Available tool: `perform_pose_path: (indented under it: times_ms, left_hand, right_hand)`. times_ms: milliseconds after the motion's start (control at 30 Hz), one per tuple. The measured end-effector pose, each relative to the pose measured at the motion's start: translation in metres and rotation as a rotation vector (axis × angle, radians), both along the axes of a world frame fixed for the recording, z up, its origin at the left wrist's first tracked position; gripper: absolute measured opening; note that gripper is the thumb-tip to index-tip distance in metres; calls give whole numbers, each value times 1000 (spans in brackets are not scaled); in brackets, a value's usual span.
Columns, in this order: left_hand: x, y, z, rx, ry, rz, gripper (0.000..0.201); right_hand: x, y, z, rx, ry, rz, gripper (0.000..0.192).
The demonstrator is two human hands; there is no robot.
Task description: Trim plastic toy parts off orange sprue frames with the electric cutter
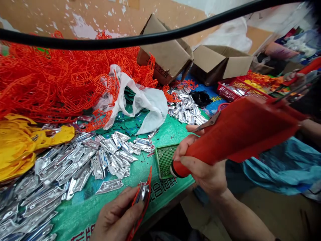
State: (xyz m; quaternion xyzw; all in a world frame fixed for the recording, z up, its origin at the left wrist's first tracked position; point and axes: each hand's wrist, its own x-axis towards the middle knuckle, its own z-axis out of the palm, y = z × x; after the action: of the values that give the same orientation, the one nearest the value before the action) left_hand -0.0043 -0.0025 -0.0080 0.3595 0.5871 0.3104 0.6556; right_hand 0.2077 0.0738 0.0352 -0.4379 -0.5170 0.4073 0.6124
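Note:
My left hand (120, 212) is at the bottom middle, thumb and fingers closed on a thin red plastic piece (149, 182) with a shiny silver part (142, 192) laid against it. My right hand (200, 169) is wrapped round the narrow end of a red tool (233, 134) that looks like an electric screwdriver, with a metal lever (208, 122) along its side. Its white tip points down and left, over a small green basket (156, 159). Left of my hands, many loose silver parts (75, 160) lie in a heap on the green table cover (82, 207).
Red plastic frames (62, 80) pile up at the back left, yellow pieces (17, 144) in front. A white bag (152, 103) holds green pieces. Cardboard boxes (218, 62) and a red basket (227, 92) stand behind. Another person's hand (292, 78) is at right. A black cable (160, 38) crosses the top.

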Motion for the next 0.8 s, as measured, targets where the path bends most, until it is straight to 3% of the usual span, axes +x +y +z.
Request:
perform_pose_path:
  times_ms: [267, 533, 800]
  left_hand:
    - [1, 1, 3, -4, -50, -5, 36]
    - [3, 3, 5, -59, -112, 7, 39]
    - [10, 4, 12, -136, -232, 72, 39]
  right_hand:
    - [0, -1, -1, -14, -12, 24, 14]
    - [-7, -4, 6, 20, -45, -4, 28]
    - [-5, -2, 10, -13, 96, -25, 29]
